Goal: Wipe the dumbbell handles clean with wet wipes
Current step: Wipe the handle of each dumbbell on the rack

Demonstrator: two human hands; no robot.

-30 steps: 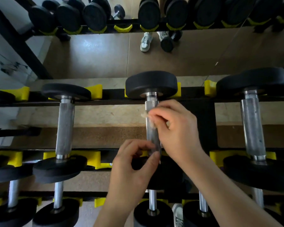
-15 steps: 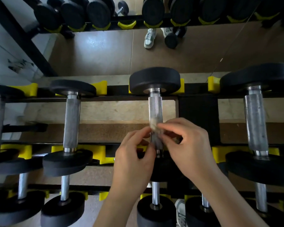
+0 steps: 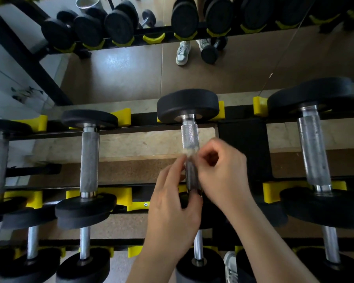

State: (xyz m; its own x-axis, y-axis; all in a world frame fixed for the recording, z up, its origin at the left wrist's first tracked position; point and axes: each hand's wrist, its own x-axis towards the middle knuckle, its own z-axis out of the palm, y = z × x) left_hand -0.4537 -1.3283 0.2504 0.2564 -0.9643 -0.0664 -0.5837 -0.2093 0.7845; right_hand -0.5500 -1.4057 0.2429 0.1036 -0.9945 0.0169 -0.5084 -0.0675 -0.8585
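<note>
**Middle dumbbell handle** (image 3: 189,135): knurled steel, lying near-to-far on the rack (image 3: 243,150).
**Wet wipe** (image 3: 189,153): small wad at mid-handle, pinched in the curled fingers of the right hand (image 3: 221,172).
**Left hand** (image 3: 172,211): fingers and thumb round the handle's near half, forefinger tip at the wipe.
**Progress, as judged:** this handle is mid-wipe, its far end uncovered. The left dumbbell handle (image 3: 89,160) and right dumbbell handle (image 3: 313,148) carry no wipe, and it cannot be told whether they are clean.
</note>
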